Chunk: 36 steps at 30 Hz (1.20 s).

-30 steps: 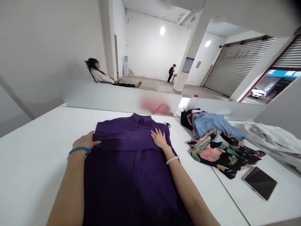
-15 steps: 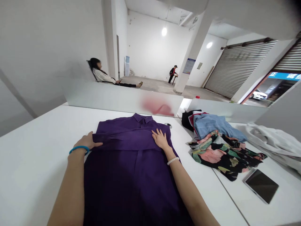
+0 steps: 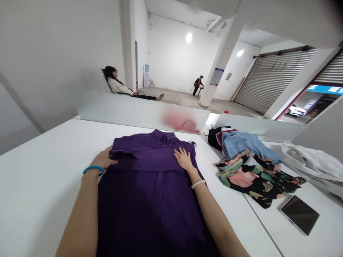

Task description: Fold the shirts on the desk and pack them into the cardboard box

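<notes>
A purple shirt (image 3: pixel 158 200) is laid on the table (image 3: pixel 53 167), its collar (image 3: pixel 158 134) pointed to twelve o'clock. At ten o'clock, a folded band of its cloth (image 3: pixel 152 159) is touched by the left hand (image 3: pixel 103 158); whether it is gripped by the partly hidden fingers cannot be told. At one o'clock, the right hand (image 3: pixel 183 157) is rested on the shirt, fingers open and spread. A floral garment (image 3: pixel 243 178) is placed at three o'clock.
</notes>
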### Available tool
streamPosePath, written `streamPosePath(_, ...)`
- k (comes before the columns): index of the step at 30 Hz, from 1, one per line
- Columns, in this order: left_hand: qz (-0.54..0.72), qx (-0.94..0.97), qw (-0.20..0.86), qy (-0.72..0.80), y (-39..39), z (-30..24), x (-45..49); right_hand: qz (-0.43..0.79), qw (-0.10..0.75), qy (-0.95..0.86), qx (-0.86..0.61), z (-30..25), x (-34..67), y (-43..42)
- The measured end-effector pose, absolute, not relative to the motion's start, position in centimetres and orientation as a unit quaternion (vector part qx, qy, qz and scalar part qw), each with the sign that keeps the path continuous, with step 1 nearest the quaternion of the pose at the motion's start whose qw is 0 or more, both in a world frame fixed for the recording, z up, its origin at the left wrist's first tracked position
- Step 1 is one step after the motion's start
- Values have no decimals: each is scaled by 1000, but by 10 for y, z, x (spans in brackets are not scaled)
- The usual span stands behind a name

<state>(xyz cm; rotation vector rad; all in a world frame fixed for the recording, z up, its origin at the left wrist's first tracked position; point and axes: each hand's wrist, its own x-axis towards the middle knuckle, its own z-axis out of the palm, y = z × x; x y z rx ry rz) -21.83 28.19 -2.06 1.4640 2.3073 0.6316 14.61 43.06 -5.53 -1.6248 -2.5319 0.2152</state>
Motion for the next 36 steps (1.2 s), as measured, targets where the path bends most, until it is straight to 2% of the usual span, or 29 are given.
streamPosePath(7, 199, 465, 110, 856, 274, -5, -212, 83, 77, -835, -538, -54, 147, 430)
streamPosePath(13, 115, 532, 196, 815, 259, 5, -227, 84, 99, -830, -543, -54, 147, 432)
streamPosePath(18, 116, 432, 247, 860, 261, 0, -227, 70, 146, -798, -581, -46, 164, 441)
streamPosePath(20, 99, 439, 219, 866, 265, -3, -224, 62, 155, -775, -609, -47, 175, 444)
streamPosePath(25, 56, 476, 138, 867, 273, -2, -216, 58, 94, -766, -633, -58, 188, 450)
streamPosePath(29, 114, 513, 110, 843, 273, 7, -209, 73, 117, -770, -623, -61, 187, 452)
streamPosePath(36, 320, 478, 52, 817, 282, 19, -188, 72, 158, -743, -647, -55, 197, 453)
